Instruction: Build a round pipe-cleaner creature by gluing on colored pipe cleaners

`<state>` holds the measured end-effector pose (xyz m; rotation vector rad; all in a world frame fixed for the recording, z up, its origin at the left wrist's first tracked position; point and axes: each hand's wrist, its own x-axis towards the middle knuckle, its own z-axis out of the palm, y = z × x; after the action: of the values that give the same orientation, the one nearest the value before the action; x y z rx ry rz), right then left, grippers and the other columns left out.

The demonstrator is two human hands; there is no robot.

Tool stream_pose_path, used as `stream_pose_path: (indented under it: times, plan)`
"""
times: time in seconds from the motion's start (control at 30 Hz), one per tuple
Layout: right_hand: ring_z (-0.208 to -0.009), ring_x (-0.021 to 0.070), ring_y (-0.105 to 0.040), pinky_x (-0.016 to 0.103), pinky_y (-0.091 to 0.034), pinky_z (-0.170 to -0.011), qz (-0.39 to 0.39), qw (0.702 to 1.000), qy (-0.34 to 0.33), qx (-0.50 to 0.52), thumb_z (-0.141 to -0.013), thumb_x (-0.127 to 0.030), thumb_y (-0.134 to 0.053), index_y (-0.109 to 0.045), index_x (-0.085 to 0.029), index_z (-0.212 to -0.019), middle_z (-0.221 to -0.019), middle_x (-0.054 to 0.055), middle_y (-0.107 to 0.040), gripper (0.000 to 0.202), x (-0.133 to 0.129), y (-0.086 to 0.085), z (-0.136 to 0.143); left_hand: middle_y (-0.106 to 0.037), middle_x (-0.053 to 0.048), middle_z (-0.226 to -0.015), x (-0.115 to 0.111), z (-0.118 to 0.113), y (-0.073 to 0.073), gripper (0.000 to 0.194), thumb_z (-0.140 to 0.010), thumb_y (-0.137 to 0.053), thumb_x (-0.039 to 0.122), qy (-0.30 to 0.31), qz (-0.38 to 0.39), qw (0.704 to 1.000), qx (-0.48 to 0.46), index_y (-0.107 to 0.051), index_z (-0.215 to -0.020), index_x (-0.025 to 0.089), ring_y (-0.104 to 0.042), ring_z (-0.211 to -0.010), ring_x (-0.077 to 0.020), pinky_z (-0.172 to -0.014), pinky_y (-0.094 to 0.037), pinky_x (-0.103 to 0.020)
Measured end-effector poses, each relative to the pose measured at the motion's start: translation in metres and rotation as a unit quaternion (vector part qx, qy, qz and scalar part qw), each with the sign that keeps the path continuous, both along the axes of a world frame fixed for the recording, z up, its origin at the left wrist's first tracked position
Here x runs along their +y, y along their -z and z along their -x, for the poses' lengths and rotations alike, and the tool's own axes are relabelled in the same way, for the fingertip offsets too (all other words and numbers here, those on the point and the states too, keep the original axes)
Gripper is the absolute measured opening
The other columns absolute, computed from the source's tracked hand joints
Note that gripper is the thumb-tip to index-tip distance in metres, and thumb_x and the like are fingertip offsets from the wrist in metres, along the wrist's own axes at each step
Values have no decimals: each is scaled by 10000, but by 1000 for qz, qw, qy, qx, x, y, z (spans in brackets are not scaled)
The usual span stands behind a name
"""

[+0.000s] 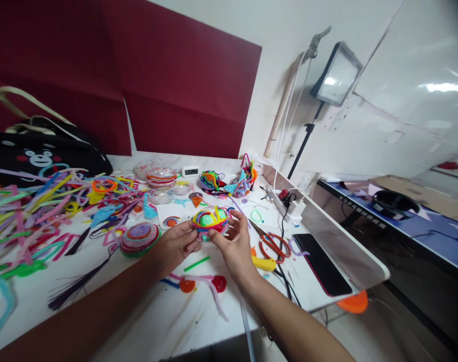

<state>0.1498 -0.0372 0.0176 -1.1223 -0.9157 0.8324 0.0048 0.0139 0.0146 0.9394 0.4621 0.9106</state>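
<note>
Between my two hands, above the middle of the white table, is a small round craft piece point(210, 217) wound from yellow, green, red and pink pipe cleaners. My left hand point(179, 238) pinches its left side with thumb and fingers. On the other side my right hand point(234, 241) grips it, thumb in front and fingers curled behind; its underside is partly hidden. A bigger coiled pipe-cleaner dome point(140, 238) sits left of my left hand. Below the hands lie a short green pipe-cleaner piece point(197, 264), an orange disc point(187, 285) and a red coil point(218, 284).
Orange-handled scissors point(276, 247), a yellow-handled tool point(264, 264) with a black cord, and a black phone point(323, 264) lie to the right. Loose pipe cleaners point(32, 216) pile up at left. A power strip point(289, 208) runs along the right-hand edge panel; finished-looking coils stand at the back.
</note>
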Motion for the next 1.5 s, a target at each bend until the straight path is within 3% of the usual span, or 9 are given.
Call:
stream_pose_path:
  times: [0.27, 0.57, 0.73, 0.93, 1.33, 1.5]
  plan:
    - [-783, 157, -567, 302, -481, -694, 22, 999, 2, 26, -606, -316, -783, -444, -214, -1204, -1052, 42, -567, 694, -1, -3, -1, -502, 24, -585, 4, 1, 6, 126, -739, -763, 213, 6, -16, 1000, 14, -705, -822, 138, -375, -496, -61, -530, -342, -221]
    - [-815, 172, -622, 317, -508, -723, 41, 994, -31, 98, -598, -297, -804, -438, -226, -1172, -1038, 36, -594, 684, -1, -4, -4, -521, 13, -613, 6, 4, 8, 163, -738, -755, 214, -5, -10, 999, 39, -670, -841, 122, -421, -538, -80, -574, -355, -248]
    - [-719, 135, -618, 292, -506, -691, 50, 988, -41, 137, -596, -284, -814, -443, -230, -1168, -934, -10, -599, 684, -1, -4, -7, -540, 11, -616, 7, 5, 10, 144, -754, -738, 227, 2, -28, 999, 42, -644, -821, 141, -428, -538, -85, -568, -340, -251]
    - [-695, 112, -621, 269, -499, -701, 55, 980, -59, 181, -595, -255, -827, -466, -229, -1153, -863, -41, -618, 665, -2, -3, -10, -531, 16, -581, 4, 5, 5, 160, -748, -744, 253, 3, -40, 998, 49, -637, -801, 146, -464, -545, -99, -550, -317, -261]
    - [-704, 138, -636, 280, -500, -687, 69, 981, -81, 160, -626, -295, -806, -497, -227, -1138, -813, -29, -659, 602, 2, 3, -16, -577, 1, -620, -1, 1, -1, 181, -716, -761, 235, -17, -38, 998, 44, -621, -796, 153, -519, -593, -123, -610, -362, -282]
    - [-809, 175, -648, 307, -495, -734, 117, 985, -76, 100, -575, -317, -826, -514, -206, -1124, -949, 38, -670, 641, 0, -1, -24, -592, -7, -641, 2, 1, 4, 169, -723, -745, 217, -32, -13, 995, 90, -601, -779, 150, -516, -603, -122, -610, -375, -279]
